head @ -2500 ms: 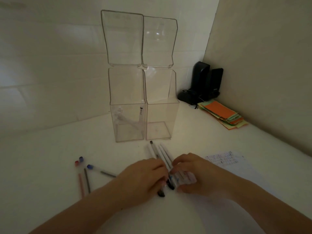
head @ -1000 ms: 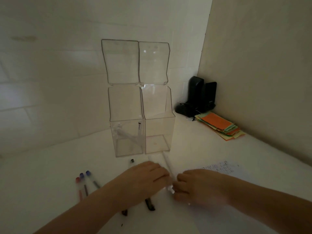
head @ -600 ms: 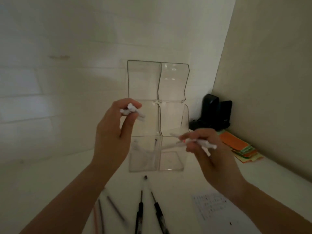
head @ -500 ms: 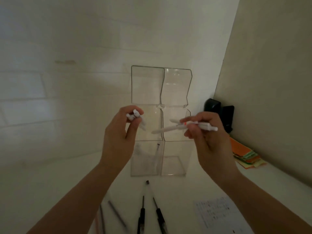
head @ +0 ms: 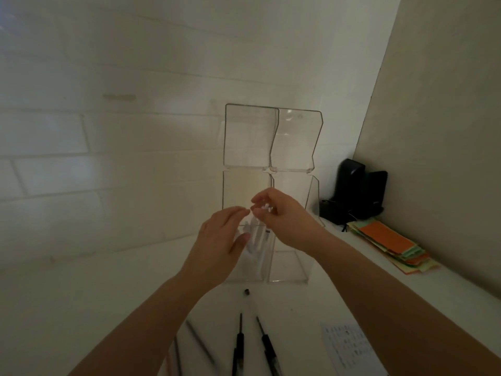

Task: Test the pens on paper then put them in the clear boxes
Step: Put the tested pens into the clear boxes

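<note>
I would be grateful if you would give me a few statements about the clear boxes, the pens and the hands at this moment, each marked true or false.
1. Both clear boxes have their lids closed. False: both lids stand open.
2. White pens are in the left clear box. True.
3. The right clear box is full of pens. False: none shows inside it.
4. Two black-gripped pens lie on the table in front of the boxes. True.
5. The right hand rests flat on the paper. False: it is raised over the left box, pinching a white pen.
</note>
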### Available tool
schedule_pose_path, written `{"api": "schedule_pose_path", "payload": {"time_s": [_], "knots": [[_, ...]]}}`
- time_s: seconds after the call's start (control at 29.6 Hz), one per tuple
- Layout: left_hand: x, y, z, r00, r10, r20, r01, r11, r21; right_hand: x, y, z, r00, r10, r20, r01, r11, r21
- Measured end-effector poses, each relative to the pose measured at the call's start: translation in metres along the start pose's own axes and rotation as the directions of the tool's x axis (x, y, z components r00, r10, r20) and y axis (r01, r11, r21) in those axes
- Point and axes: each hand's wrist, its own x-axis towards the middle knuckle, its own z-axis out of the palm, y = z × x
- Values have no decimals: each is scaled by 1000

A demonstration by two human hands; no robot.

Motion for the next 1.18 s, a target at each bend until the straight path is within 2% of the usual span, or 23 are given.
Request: {"api": "schedule_pose_path", "payload": {"time_s": [0.1, 0.2, 0.24, 0.27, 0.3, 0.37, 0.44, 0.51, 0.61, 0.71, 0.85, 1.01, 1.08, 1.18], "knots": [[-7, 5, -13, 1000, 8, 11, -7, 996, -91, -1, 1, -3, 996, 9, -84, -8, 1000, 9], [-26, -4, -34, 988, 123, 90, -114, 988, -104, -30, -1, -9, 973, -130, -191, 116, 990, -80], [-36, -11, -41, 974, 181, 139, -175, 983, -51, -46, 1, -9, 972, -184, -143, 168, 979, -113], [-47, -20, -47, 950, 234, 206, -248, 968, 42, -64, 5, -7, 974, -223, -28, 216, 963, -161], [-56, -27, -53, 920, 277, 277, -321, 938, 129, -81, 13, -5, 961, -240, 139, 268, 932, -244], [-76, -39, -64, 847, 309, 433, -420, 888, 188, -110, 36, 5, 865, -152, 477, 372, 834, -408], [-93, -47, -70, 768, 321, 554, -482, 859, 172, -128, 51, 16, 782, -133, 609, 478, 755, -449], [-106, -48, -71, 717, 307, 625, -501, 852, 155, -138, 58, 29, 752, -246, 611, 581, 685, -439], [-108, -38, -59, 704, 334, 627, -489, 868, 88, -135, 52, 45, 734, -326, 596, 656, 569, -497], [-100, -22, -47, 695, 367, 618, -534, 839, 103, -126, 44, 60, 671, -410, 618, 739, 439, -511], [-103, -2, -34, 704, 386, 597, -547, 830, 109, -122, 44, 69, 622, -406, 670, 775, 437, -456], [-101, 13, -32, 696, 480, 534, -608, 790, 83, -124, 36, 61, 578, -471, 667, 816, 321, -480], [-102, 16, -30, 688, 503, 523, -627, 774, 82, -129, 40, 61, 577, -494, 650, 817, 336, -469], [-108, 16, -22, 688, 508, 519, -620, 783, 56, -139, 45, 60, 629, -461, 627, 775, 441, -453]]}}
